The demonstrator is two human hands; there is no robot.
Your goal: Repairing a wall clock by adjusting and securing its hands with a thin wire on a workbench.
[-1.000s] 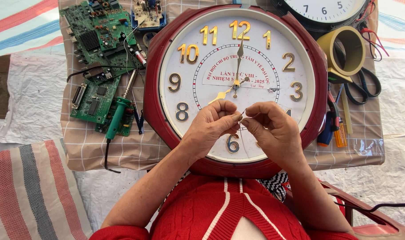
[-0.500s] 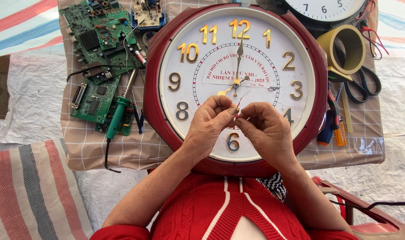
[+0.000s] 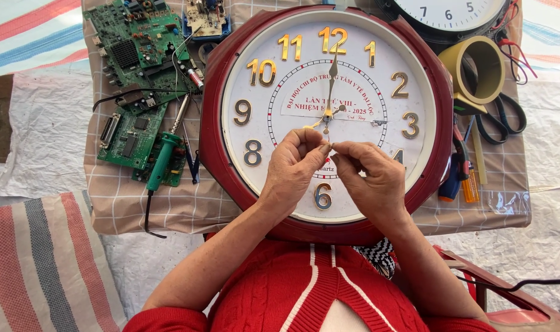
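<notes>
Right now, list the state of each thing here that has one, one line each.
Left hand: fingertips pinched, meeting the right over the clock.
Right hand: pinched likewise; anything held is too small to tell.
Clock: lying flat, face up.
Soldering iron: lying on the circuit boards.
Tape roll: lying flat.

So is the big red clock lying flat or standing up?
Lying flat: the red clock rests face-up on the checked cloth, both hands pinching something small above its dial.
</notes>
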